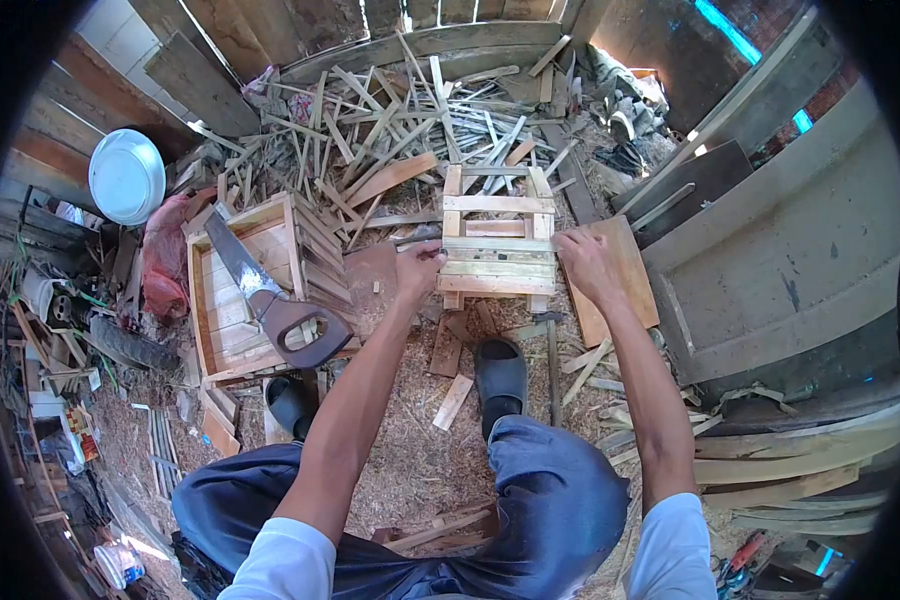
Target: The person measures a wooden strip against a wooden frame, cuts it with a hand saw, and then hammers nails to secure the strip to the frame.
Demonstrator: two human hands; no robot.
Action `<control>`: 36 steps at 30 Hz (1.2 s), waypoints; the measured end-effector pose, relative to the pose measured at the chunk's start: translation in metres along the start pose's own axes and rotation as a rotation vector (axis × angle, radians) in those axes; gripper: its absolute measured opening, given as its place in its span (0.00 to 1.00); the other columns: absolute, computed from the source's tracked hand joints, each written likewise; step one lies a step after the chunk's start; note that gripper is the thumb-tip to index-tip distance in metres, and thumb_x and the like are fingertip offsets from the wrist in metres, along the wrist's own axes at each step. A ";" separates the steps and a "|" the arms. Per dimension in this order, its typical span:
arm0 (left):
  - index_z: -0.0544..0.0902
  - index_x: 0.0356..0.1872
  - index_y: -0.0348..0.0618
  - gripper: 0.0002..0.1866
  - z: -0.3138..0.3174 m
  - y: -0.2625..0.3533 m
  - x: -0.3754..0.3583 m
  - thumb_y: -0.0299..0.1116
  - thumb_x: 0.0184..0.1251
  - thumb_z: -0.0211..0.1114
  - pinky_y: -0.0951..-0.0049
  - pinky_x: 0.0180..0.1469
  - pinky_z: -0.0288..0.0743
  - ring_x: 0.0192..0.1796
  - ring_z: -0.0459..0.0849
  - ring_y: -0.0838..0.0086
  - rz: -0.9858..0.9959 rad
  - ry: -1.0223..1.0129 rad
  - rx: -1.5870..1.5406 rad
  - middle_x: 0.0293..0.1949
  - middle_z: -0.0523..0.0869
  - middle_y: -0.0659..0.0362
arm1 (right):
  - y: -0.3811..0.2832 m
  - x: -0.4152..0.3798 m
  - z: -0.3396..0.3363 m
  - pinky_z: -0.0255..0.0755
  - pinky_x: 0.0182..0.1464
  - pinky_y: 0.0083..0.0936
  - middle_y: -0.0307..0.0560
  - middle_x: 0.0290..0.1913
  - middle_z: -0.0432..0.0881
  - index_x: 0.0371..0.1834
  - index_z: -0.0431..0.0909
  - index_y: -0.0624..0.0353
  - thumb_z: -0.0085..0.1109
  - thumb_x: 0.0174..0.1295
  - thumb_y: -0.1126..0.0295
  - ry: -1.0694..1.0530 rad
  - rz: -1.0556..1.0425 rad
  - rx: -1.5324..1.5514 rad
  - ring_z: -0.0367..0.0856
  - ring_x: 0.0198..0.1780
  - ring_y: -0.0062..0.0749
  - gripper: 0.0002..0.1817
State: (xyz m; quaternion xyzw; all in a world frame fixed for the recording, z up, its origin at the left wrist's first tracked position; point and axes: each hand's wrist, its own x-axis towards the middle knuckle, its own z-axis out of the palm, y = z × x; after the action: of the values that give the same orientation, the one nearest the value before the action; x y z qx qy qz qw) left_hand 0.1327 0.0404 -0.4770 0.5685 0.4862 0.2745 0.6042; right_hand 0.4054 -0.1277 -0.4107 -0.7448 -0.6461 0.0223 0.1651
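A small slatted wooden frame (498, 268) stands in front of me, with pale slats across two uprights. At its left edge is my left hand (420, 270), fingers closed at the end of a slat. My right hand (588, 262) touches the right end of a slat, its fingers bent and partly spread over the edge. A hand saw (290, 318) lies on a slatted wooden crate (292, 230) to the left. Just below the frame's right side, a hammer (553, 350) rests on the ground with its head up.
Thin wood strips (370, 130) are heaped behind the frame. A brown board (618, 280) lies to the right, near a large leaning panel (780, 250). A white basin (127, 177) and red sack (165, 255) are at left. Sawdust and offcuts surround my feet.
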 end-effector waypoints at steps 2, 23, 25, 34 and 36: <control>0.86 0.50 0.32 0.16 -0.001 0.001 -0.001 0.24 0.60 0.71 0.78 0.39 0.78 0.37 0.81 0.81 0.008 -0.004 0.025 0.37 0.86 0.61 | -0.004 0.001 -0.002 0.63 0.57 0.47 0.41 0.51 0.83 0.51 0.79 0.51 0.60 0.59 0.74 -0.003 0.005 0.003 0.78 0.56 0.39 0.16; 0.86 0.50 0.32 0.16 0.005 0.004 -0.011 0.24 0.60 0.71 0.78 0.43 0.76 0.38 0.80 0.80 0.101 0.069 0.006 0.38 0.88 0.59 | -0.003 0.001 0.011 0.67 0.53 0.56 0.39 0.49 0.86 0.45 0.84 0.48 0.61 0.58 0.73 0.082 0.096 0.103 0.80 0.55 0.39 0.12; 0.86 0.50 0.32 0.16 0.006 0.005 -0.011 0.24 0.60 0.71 0.78 0.43 0.77 0.38 0.81 0.79 0.094 0.073 0.001 0.38 0.88 0.58 | -0.005 0.002 0.010 0.68 0.55 0.59 0.40 0.50 0.86 0.46 0.84 0.47 0.60 0.59 0.73 0.058 0.118 0.061 0.79 0.56 0.42 0.13; 0.86 0.50 0.32 0.16 0.005 0.005 -0.007 0.24 0.60 0.70 0.77 0.44 0.77 0.38 0.82 0.79 0.079 0.080 0.151 0.38 0.88 0.57 | -0.006 0.005 0.005 0.62 0.65 0.55 0.47 0.50 0.86 0.51 0.82 0.51 0.64 0.58 0.69 -0.022 0.238 0.158 0.78 0.58 0.46 0.16; 0.86 0.50 0.32 0.16 0.006 0.005 -0.008 0.24 0.60 0.70 0.77 0.43 0.77 0.38 0.82 0.79 0.070 0.072 0.132 0.38 0.88 0.57 | -0.006 0.005 0.008 0.62 0.65 0.55 0.48 0.50 0.86 0.51 0.82 0.51 0.64 0.59 0.68 -0.024 0.248 0.147 0.78 0.58 0.46 0.16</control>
State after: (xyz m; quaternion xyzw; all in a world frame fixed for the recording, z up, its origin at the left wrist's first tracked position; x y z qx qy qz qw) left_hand 0.1360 0.0324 -0.4703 0.6135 0.5044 0.2832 0.5375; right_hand 0.3983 -0.1206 -0.4155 -0.8044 -0.5478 0.0987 0.2076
